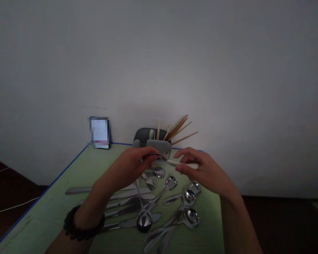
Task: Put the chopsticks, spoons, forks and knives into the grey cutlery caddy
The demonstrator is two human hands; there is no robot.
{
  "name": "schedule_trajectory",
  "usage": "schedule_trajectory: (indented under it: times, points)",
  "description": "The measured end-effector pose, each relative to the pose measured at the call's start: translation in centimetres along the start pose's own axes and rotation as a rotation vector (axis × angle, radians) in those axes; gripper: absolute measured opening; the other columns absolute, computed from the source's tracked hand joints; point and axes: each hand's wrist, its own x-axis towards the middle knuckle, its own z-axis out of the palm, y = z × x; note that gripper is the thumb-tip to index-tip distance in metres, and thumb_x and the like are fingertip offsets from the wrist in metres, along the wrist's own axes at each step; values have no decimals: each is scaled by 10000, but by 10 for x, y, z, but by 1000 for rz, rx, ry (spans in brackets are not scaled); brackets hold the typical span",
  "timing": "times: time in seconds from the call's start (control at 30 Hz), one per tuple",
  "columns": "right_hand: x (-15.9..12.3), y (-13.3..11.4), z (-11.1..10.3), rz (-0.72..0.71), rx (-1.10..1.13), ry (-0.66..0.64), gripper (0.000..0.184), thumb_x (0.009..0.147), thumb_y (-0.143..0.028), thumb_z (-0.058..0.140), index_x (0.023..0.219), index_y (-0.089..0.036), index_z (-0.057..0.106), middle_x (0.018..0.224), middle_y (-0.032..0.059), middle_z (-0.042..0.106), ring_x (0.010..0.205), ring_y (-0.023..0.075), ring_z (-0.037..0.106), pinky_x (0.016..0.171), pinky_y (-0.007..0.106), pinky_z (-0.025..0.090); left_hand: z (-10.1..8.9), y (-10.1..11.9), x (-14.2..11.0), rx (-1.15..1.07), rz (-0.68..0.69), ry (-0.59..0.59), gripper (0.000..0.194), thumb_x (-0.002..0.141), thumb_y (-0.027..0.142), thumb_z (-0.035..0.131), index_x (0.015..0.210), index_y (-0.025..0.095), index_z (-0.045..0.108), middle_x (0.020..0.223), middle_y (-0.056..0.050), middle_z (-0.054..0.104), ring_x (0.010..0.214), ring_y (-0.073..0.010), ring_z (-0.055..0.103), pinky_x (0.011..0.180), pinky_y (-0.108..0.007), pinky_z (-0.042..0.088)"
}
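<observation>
My left hand and my right hand meet above a green table, both closed on one utensil with a white handle and a metal front end. The right fingers grip the white handle. The left fingers pinch the metal end, which is mostly hidden. Just behind the hands stands a grey cutlery holder with wooden chopsticks fanning out of it. Below the hands lie several loose metal spoons, knives and a fork.
A small blurred screen or card stands at the table's back left corner against a plain white wall. A blue edge runs along the table's left side. I wear a dark bead bracelet on my left wrist. Dark floor lies on both sides.
</observation>
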Motion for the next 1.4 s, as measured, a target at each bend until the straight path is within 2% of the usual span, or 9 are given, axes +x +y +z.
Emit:
schedule_trajectory:
  times: [0.13, 0.23, 0.3, 0.4, 0.57, 0.7, 1.03, 1.23, 1.4]
  points:
    - [1, 0, 2, 24, 31, 322, 246, 695, -411, 683, 658, -191, 581, 640, -13, 572, 594, 110, 531, 519, 215, 409, 3, 10, -1, -19, -33, -43, 306, 929, 353, 362, 986, 174, 603, 707, -1, 653, 639, -124, 588, 607, -222, 415]
    - [2, 2, 6, 52, 206, 411, 296, 698, -445, 683, 665, -203, 515, 504, -67, 453, 414, 63, 399, 378, 182, 298, 9, 17, -1, -35, -11, -92, 309, 937, 360, 359, 1010, 178, 598, 765, -9, 668, 669, -130, 595, 618, -229, 412]
    - [3, 4, 8, 54, 372, 389, 309, 747, -483, 632, 709, -215, 483, 423, -108, 341, 330, 41, 287, 323, 167, 209, 12, 18, 0, -18, 24, -118, 298, 932, 371, 382, 958, 185, 614, 800, -11, 669, 698, -133, 593, 618, -227, 401]
    - [5, 4, 11, 19, 491, 310, 309, 804, -514, 561, 800, -212, 496, 409, -123, 313, 299, 33, 286, 303, 152, 195, 13, 14, 1, 48, 49, -162, 305, 931, 375, 388, 898, 186, 625, 810, -18, 669, 700, -141, 589, 610, -230, 389]
    - [7, 1, 17, 35, 516, 191, 296, 842, -485, 519, 934, -204, 500, 505, -89, 445, 379, 65, 448, 303, 153, 349, 10, 1, 2, 158, -11, -159, 306, 944, 351, 350, 1027, 201, 604, 886, -40, 678, 749, -168, 613, 668, -255, 415]
    - [8, 2, 18, 53, 511, 140, 297, 840, -474, 521, 948, -200, 495, 593, -54, 491, 518, 107, 551, 311, 164, 428, 9, -4, 3, 221, -53, -171, 307, 953, 323, 311, 1009, 189, 581, 846, -46, 666, 715, -166, 604, 628, -249, 404]
    - [6, 2, 17, 53, 523, 106, 271, 847, -462, 522, 875, -195, 495, 592, -53, 495, 494, 97, 554, 317, 163, 437, 10, 0, 4, -35, -28, -178, 250, 945, 330, 315, 896, 192, 518, 683, 14, 597, 601, -125, 548, 574, -218, 376]
    - [9, 8, 18, 38, 496, 117, 254, 835, -436, 553, 889, -191, 521, 563, -55, 514, 473, 90, 527, 319, 165, 435, 13, -1, 6, 18, 3, -163, 226, 935, 300, 331, 862, 188, 513, 613, 37, 484, 532, -109, 440, 515, -207, 305]
    - [9, 8, 18, 10, 381, 189, 196, 847, -374, 559, 906, -188, 536, 506, -81, 489, 359, 49, 437, 321, 159, 408, 15, -10, 7, 30, 7, -172, 244, 948, 289, 292, 934, 192, 516, 661, 24, 537, 569, -117, 491, 553, -215, 350]
